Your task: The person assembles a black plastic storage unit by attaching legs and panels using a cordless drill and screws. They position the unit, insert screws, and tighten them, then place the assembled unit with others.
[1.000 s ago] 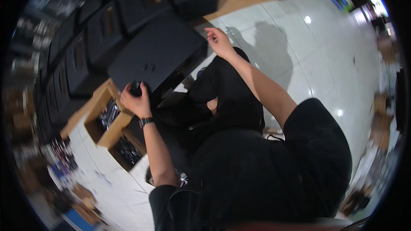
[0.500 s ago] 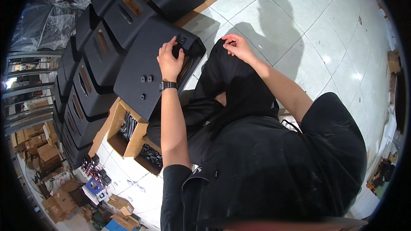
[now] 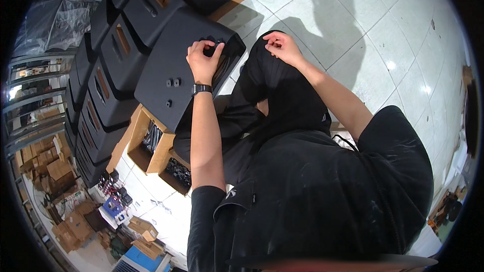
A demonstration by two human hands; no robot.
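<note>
The big black box with slanted sides and a rough matte skin (image 3: 176, 70) lies right under the left hand (image 3: 202, 60), tipped on its side against the person's bent knee. The left hand is curled, with its fingertips (image 3: 207, 45) pinching at a small dark part (image 3: 214, 42) near the top corner of the box; the part is too small to tell what it is. A black watch band (image 3: 201, 88) sits on the wrist just below that hand. A little lower than the hand, on the same flat face of the box, there are a few small black knobs (image 3: 172, 82). The right hand (image 3: 279, 45) is off to the right of the left hand, near it but not touching it. Its fingers are bent in and the tips are pressed together, resting on the black trousers at the knee (image 3: 262, 70); I cannot tell if something tiny is held between them. Past the left hand, further left and up, more black boxes of the same kind (image 3: 116, 55) stand in a row, some with long light brown slots. Below the left arm there are open wooden trays (image 3: 151, 146) with dark small parts inside. Beyond the right hand the floor is made of pale shiny tiles (image 3: 393, 45), and the person's shadow falls on it. Far to the lower left there are brown cardboard boxes (image 3: 55, 166).
</note>
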